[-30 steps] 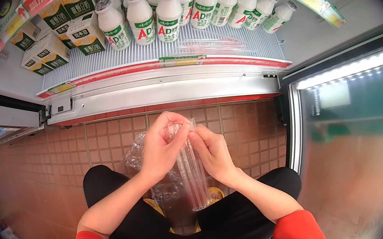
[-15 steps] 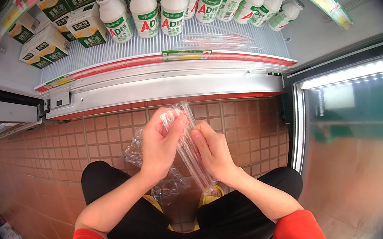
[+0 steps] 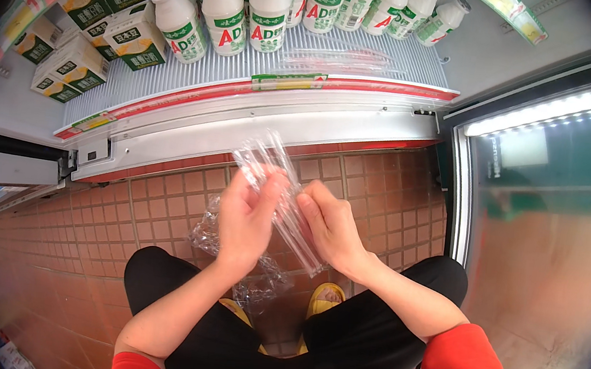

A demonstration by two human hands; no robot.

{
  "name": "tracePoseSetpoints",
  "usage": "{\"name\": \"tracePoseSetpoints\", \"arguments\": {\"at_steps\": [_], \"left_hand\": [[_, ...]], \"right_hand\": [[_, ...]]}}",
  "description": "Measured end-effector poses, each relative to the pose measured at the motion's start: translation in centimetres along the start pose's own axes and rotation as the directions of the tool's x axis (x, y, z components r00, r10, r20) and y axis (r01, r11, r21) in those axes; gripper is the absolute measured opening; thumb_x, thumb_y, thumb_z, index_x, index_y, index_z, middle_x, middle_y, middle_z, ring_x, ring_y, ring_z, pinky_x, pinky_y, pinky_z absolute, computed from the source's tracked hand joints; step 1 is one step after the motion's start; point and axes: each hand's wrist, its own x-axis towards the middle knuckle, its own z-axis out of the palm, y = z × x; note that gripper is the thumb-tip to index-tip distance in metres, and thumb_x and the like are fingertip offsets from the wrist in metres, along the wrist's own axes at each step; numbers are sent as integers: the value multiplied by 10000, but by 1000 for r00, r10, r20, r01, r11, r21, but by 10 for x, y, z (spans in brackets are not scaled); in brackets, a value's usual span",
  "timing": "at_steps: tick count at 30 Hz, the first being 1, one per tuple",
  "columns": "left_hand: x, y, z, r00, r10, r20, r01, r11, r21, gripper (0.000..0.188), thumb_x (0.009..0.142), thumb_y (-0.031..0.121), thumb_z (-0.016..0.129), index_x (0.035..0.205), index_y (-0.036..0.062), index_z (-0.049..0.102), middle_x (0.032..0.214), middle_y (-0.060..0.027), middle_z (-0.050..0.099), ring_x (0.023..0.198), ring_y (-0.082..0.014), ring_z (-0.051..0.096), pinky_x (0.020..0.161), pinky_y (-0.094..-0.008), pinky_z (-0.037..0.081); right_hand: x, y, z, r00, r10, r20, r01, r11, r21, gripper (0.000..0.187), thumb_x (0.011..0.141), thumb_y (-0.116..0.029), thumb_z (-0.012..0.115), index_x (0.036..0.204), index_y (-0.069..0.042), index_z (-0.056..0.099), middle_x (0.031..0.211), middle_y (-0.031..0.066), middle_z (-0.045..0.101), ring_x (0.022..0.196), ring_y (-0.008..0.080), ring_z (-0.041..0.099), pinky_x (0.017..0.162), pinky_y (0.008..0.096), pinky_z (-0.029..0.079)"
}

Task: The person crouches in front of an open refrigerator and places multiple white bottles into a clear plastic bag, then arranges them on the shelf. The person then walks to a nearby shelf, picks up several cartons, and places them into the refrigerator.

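A bundle of clear, plastic-wrapped straws [image 3: 296, 230] is held between my two hands, slanting from upper left to lower right in front of the cooler's base. My left hand [image 3: 249, 212] is closed around its upper part, thumb on top, with the ends sticking out beyond the fingers. My right hand [image 3: 328, 222] grips the bundle's right side, fingers curled and thumb pressed along it. Below my left hand, crumpled clear plastic film [image 3: 258, 276] lies on the floor between my feet.
White bottles with green labels [image 3: 269, 11] stand in rows on the ribbed cooler shelf [image 3: 235, 72]. More clear packets [image 3: 340, 59] lie in front of them. Drink cartons [image 3: 136, 39] fill the left side. The glass door [image 3: 542, 215] stands open on the right. Tiled floor [image 3: 183, 200] runs below.
The bundle has slid up and leftward through my hands, so more of it shows above my left hand and its lower end has risen off my yellow shoe.
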Motion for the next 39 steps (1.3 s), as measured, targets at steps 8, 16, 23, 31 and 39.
{"name": "tracePoseSetpoints", "arguments": {"at_steps": [8,16,23,31,39], "left_hand": [[-12,-8,7,989,44,144,-49,998,32,133,860,66,513,975,6,486,844,-33,557,728,-48,505,613,-192,416],[-7,4,3,998,-21,57,24,999,-48,147,862,67,509,997,12,489,876,-32,562,751,-63,529,631,-206,441],[-17,0,4,984,-14,178,3,998,64,143,861,54,505,1000,20,498,786,-6,548,632,-41,509,536,-188,423],[-6,9,-8,996,26,84,-25,1000,-10,174,844,23,523,1016,-4,511,808,-26,549,613,-49,502,539,-182,423],[-4,17,4,979,-7,203,14,999,-34,166,818,29,568,968,-4,505,900,-55,566,669,-77,537,593,-204,453]], "right_hand": [[-6,5,5,986,28,-162,-35,999,-39,142,898,-123,429,814,-10,450,528,157,471,451,286,470,444,322,356],[-2,0,-5,1000,5,-15,-5,999,37,119,895,-113,434,829,-19,466,558,126,481,473,230,480,454,300,359],[-10,6,9,945,-229,-235,189,965,-184,127,890,-117,455,805,-28,485,489,53,444,431,104,439,418,253,342],[21,13,-25,911,-264,-315,175,943,-284,75,873,-62,444,810,-40,477,516,49,470,445,169,461,410,294,343],[138,16,-131,736,-672,83,203,102,-974,118,703,-42,518,804,-77,568,777,83,528,793,259,493,714,372,368]]}}
